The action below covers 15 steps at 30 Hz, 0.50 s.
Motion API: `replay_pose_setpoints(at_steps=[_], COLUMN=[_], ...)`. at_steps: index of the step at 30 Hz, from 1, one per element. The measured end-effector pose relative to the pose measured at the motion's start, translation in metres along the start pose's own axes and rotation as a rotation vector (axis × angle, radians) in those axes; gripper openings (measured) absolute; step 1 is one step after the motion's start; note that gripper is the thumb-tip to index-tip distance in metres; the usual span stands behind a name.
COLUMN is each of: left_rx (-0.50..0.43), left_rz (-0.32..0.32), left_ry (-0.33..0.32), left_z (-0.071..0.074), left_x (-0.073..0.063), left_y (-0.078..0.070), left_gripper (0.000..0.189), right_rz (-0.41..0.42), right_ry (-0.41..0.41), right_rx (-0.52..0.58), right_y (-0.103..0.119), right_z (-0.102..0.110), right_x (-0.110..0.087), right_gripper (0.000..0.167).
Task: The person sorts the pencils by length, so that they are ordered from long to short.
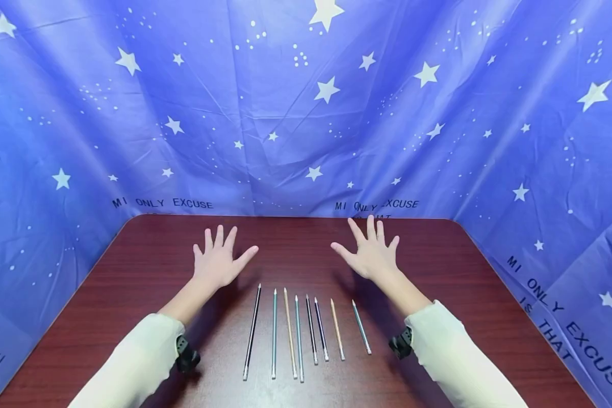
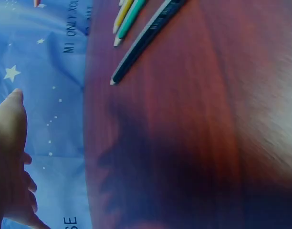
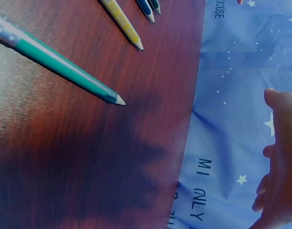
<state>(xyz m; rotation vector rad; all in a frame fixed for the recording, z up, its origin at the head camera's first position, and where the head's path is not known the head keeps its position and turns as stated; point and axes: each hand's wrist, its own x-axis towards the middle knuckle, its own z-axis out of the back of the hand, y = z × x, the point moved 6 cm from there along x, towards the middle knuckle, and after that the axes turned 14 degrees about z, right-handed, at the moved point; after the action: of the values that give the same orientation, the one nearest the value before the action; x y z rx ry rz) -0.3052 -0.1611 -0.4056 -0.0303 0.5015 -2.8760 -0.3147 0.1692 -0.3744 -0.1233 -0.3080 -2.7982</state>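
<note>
- Holds left grip [image 1: 216,263] spread wide above the bench [image 1: 428,238].
- Holds right grip [image 1: 373,256] equally wide.
- Has eight pencils [image 1: 298,339] lying between and behind both grips, apart from each.

Nearest the left hand [image 1: 216,265] we see a slim black pencil [image 1: 252,332]; from there toward the right hand [image 1: 375,258] we count a slim teal pencil [image 1: 274,334], a slim yellow pencil [image 1: 290,333], a second teal pencil [image 1: 298,339], a slim near-black pencil [image 1: 311,330], a slim dark blue pencil [image 1: 321,329], a second yellow pencil [image 1: 337,329] and a third teal pencil [image 1: 361,327]. Beneath both hands we see a reddish-brown wood-grain tabletop [image 1: 107,294]. Beyond them we find a blue fabric curtain [image 1: 285,85] printed with white stars, white dots and black lettering. Behind the hands we notice pale off-white cloth sleeves [image 1: 137,351] and black wrist devices [image 1: 186,354].
</note>
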Motion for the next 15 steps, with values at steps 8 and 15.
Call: replay_pose_setpoints(at_steps=[8,15], left_rx=[-0.132,-0.265], left_rz=[-0.016,-0.056], left_ry=[0.006,-0.006], left_z=[0.003,0.005], left_x=[-0.017,-0.031], left_y=[0.01,0.01], left_gripper=[0.09,0.083], right_rz=[0.018,0.053], right_ry=[0.004,0.015], right_rx=[0.113,0.191], right_y=[0.009,0.02], right_z=[-0.004,-0.011], right_x=[-0.009,-0.016], right_gripper=[0.084,0.083])
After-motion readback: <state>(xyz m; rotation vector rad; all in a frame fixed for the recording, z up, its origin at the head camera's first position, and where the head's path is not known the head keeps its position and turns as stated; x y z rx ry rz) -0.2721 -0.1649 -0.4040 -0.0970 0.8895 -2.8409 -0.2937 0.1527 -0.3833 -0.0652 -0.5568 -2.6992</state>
